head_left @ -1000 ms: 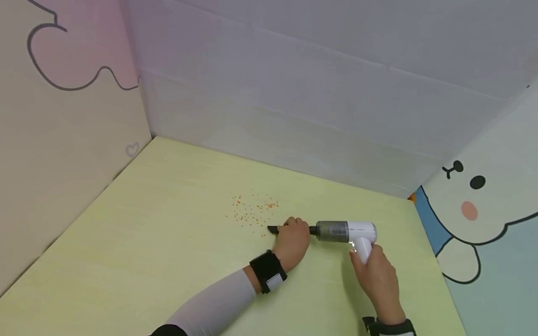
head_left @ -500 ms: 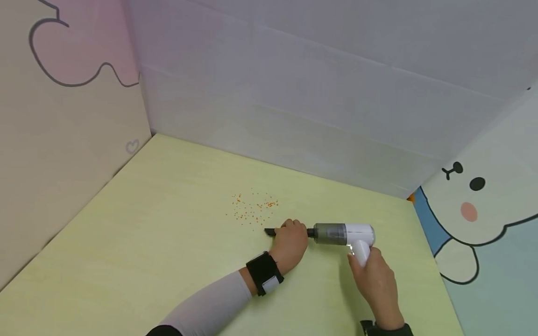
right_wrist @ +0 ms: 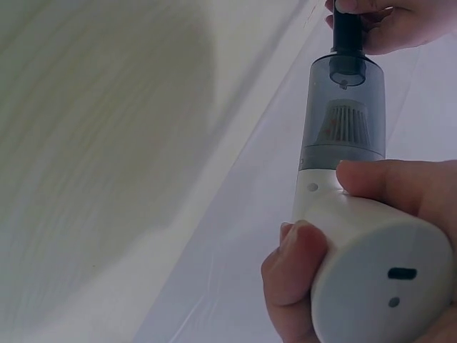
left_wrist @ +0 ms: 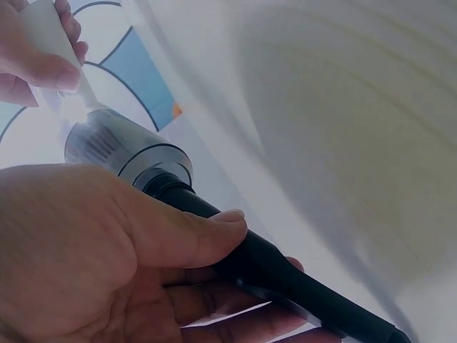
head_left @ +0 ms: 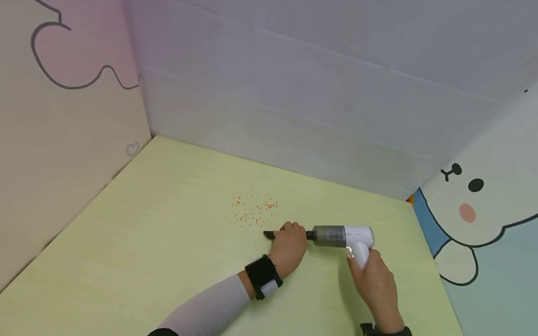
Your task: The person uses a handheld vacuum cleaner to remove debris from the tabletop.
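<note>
A handheld vacuum cleaner with a white body, a smoky clear dust cup and a black nozzle lies level across the head view, its tip toward the left. My right hand grips the white handle, thumb along the body. Further forward, my left hand holds the black nozzle, thumb on one side and fingers around the other. The nozzle's flat tip is just in front of a patch of small orange crumbs scattered on the table.
The pale yellow table meets a plain pale wall at the back. A cream and pink panel borders the left side, and a panel with a cartoon animal stands at the right.
Both hands have shifted slightly left and toward the front of the table with the vacuum cleaner. The crumbs nearest the nozzle tip look fewer. The grips are unchanged.
</note>
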{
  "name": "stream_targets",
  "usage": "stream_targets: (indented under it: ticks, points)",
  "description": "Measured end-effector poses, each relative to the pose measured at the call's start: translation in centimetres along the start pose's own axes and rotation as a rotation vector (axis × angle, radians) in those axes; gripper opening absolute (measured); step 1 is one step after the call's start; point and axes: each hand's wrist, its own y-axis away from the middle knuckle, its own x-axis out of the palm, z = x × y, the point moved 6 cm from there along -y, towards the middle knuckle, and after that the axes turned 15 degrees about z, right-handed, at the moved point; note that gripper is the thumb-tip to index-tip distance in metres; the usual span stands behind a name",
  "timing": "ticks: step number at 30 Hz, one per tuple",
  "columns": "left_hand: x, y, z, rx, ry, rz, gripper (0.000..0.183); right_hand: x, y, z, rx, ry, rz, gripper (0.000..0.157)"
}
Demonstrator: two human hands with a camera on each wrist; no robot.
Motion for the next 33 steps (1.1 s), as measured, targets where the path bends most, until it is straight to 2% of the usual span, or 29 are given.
stream_targets:
  ticks: [4,11,19,26,33]
  points:
    - [0.0,-0.2,0.0,-0.004,-0.007,0.0,0.02,-0.1,0.0,0.0,0.002,-0.004,0.0,0.054]
    - [-0.4,-0.2,0.1,-0.015,-0.042,-0.053,0.018,-0.1,-0.2,0.1,-0.001,-0.001,-0.017,0.055]
    - [-0.4,-0.5,0.2,-0.02,-0.02,-0.081,0.017,-0.2,-0.4,0.2,-0.002,0.0,-0.038,0.054]
    - [0.0,-1.0,0.1,-0.006,-0.001,-0.039,0.018,-0.1,-0.7,0.2,-0.01,0.007,-0.055,0.054]
    - [0.2,-1.2,0.1,-0.001,0.019,-0.029,0.018,0.0,-0.8,0.2,-0.019,0.011,-0.058,0.052]
